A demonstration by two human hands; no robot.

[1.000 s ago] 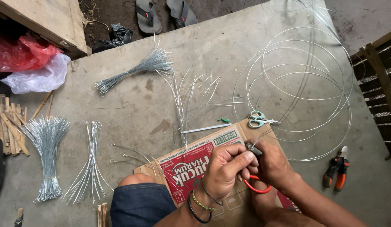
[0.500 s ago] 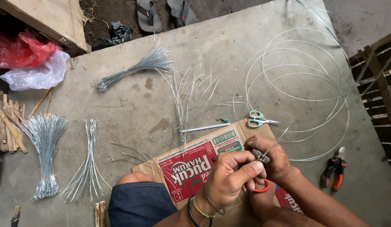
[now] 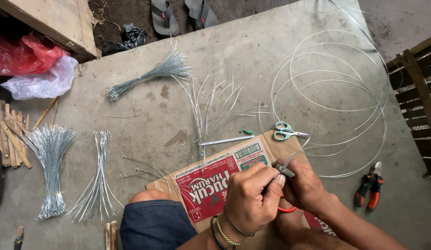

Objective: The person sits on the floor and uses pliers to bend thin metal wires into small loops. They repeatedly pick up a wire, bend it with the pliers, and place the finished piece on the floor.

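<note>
This is an informal outdoor workshop, set up on a bare concrete floor (image 3: 146,115) edged by dirt. Wire work fills it: tied bundles of cut wire (image 3: 49,162), loose coils (image 3: 336,92), scissors (image 3: 284,131) and pliers (image 3: 370,185) on the ground. A flattened carton (image 3: 215,180) serves as a mat, with scrap wood (image 3: 9,134), plastic bags (image 3: 39,74) and sandals (image 3: 162,16) nearby.

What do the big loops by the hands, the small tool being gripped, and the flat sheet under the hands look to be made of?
Wire loops: thin bare metal, likely steel or galvanised, judging by the pale silvery sheen. Pliers gripped by the right hand, left hand alongside: dark dull metal jaws with red handles, probably plastic-coated. Flattened box: cardboard, brown raw edges, glossy red printed face.
</note>
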